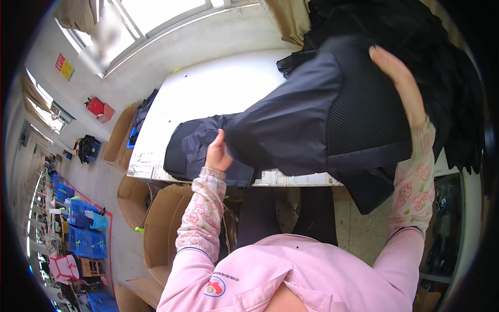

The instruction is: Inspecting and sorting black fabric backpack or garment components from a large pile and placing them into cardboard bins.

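Head view showed the white desk [208, 88] as the largest thing before me, and I place everything else by it. Over its right half I held up a dark jacket [291, 119], its black mesh lining [364, 119] turned outward; a second dark garment [189, 148] lay folded on the desk's near edge, just left of the one I held. A heap of black clothing [416, 31] rose past the desk's far right corner. Brown cardboard boxes [161, 223] stood on the floor below the desk's near-left side. My right hand [400, 83] lay flat and spread against the lining up high, supporting, not clenched. My left hand [217, 153] pinched the jacket's lower edge, closed on cloth. I judged the fabric light, limp and somewhat slick, best taken by hems or seams.
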`<state>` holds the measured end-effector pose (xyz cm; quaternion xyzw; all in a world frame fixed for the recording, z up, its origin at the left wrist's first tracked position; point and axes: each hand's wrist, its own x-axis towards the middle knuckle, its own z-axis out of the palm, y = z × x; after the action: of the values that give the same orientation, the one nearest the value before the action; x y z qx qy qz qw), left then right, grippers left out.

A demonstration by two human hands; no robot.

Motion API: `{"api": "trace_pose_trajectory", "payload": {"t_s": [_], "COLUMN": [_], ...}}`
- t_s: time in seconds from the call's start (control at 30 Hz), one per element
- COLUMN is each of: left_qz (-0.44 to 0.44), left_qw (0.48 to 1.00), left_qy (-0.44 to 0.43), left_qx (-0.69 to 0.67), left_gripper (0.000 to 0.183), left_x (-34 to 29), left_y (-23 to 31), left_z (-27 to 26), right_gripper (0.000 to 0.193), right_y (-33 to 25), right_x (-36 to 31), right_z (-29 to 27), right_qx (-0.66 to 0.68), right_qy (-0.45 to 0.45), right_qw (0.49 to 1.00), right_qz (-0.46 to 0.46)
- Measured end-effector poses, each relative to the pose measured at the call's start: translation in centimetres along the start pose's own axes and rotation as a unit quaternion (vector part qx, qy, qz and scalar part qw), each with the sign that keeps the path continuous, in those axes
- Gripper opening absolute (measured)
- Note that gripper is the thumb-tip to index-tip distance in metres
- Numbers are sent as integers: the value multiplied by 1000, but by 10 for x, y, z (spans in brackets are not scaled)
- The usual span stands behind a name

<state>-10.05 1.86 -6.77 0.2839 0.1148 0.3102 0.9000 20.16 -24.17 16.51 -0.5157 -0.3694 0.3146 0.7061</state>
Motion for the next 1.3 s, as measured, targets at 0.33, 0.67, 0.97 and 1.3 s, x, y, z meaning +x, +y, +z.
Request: {"api": "trace_pose_trajectory", "payload": {"t_s": [0.33,0.67,0.97,1.3], "left_qz": [-228,-218,-59,189], "left_qw": [965,967,994,861], "left_qy": [-63,-117,-83,97], "left_qx": [-111,-61,-40,461], "left_gripper": [35,44,30,54], "left_x": [11,-15,3,-36], "left_y": [-155,-129,-20,263], "left_z": [5,41,-74,-77], "right_gripper": [62,66,30,51], "right_y": [-9,14,-30,182], "right_x": [56,46,59,42], "right_z": [196,245,211,138], "right_qx": [50,79,118,-83], "right_qy": [-120,-194,-280,-128], "right_qw": [979,975,947,988], "right_qz": [-157,-72,-105,12]}}
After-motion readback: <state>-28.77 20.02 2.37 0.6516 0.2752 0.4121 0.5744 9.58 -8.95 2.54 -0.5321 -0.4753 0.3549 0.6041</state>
